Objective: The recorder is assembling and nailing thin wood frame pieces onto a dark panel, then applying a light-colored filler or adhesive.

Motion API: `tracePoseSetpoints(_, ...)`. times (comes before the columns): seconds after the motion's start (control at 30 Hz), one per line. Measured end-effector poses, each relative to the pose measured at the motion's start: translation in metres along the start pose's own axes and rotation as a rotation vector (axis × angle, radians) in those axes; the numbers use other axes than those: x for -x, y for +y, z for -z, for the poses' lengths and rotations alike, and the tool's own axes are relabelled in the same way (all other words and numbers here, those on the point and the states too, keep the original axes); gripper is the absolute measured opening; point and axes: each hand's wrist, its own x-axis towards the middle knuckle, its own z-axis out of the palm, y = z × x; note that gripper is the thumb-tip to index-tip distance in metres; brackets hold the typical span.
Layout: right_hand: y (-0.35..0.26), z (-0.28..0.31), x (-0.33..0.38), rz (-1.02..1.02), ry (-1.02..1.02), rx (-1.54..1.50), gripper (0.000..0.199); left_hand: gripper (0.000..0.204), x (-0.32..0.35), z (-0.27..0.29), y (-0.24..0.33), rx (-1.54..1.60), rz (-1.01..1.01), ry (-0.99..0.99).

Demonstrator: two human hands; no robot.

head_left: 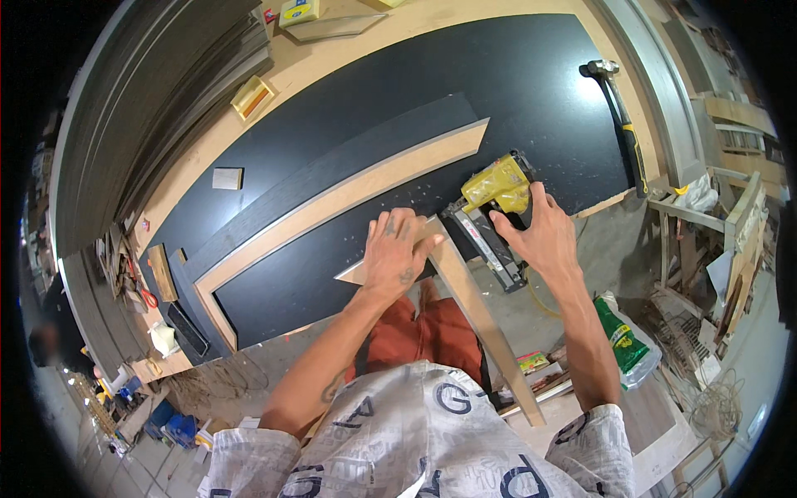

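My left hand (397,253) is clamped over the corner where two wooden strips meet at the bench's near edge. One long strip (486,332) slopes down past my shorts. The other strip (353,272) shows a pointed, angle-cut end beside my wrist; the rest is under my hand. My right hand (544,236) is closed around the handle of a yellow-green nail gun (496,184), its nose close to that corner. The handle is mostly hidden by my palm. Beyond, an L-shaped wooden frame piece (357,189) with mitred ends lies on the black panel (332,108).
A hammer (618,116) lies at the panel's right end. Grey boards (158,108) are stacked at the left. A small block (227,178) and a yellow tray (252,98) sit nearby. At lower right are a green bag (623,340), a wooden rack (739,207) and coiled wire (718,407).
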Motion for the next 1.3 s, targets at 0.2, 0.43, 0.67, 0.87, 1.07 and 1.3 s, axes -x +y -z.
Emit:
tracePoseSetpoints(0.2, 0.007, -0.005, 0.001, -0.009, -0.024, -0.028, 0.058, 0.042, -0.001, 0.002, 0.000, -0.002, 0.003, -0.016)
tracePoseSetpoints(0.43, 0.006, -0.006, 0.005, -0.026, -0.008, -0.029, 0.060, 0.041, 0.002, -0.001, 0.001, -0.007, -0.019, 0.008)
tracePoseSetpoints(0.67, 0.008, -0.005, 0.004, -0.021, 0.021, -0.021, 0.060, 0.040, -0.001, -0.005, 0.002, 0.005, -0.025, 0.013)
tracePoseSetpoints(0.87, -0.008, -0.005, -0.005, 0.007, 0.055, -0.033, 0.056, 0.040, -0.007, 0.014, -0.004, -0.032, 0.004, -0.024)
tracePoseSetpoints(1.07, -0.008, 0.004, 0.007, 0.009, 0.126, -0.162, 0.056, 0.034, 0.001, -0.005, -0.001, -0.121, -0.067, -0.060)
tracePoseSetpoints(1.3, 0.008, 0.011, -0.002, 0.006, 0.031, -0.156, 0.057, 0.040, 0.016, -0.001, 0.003, -0.027, 0.001, -0.087)
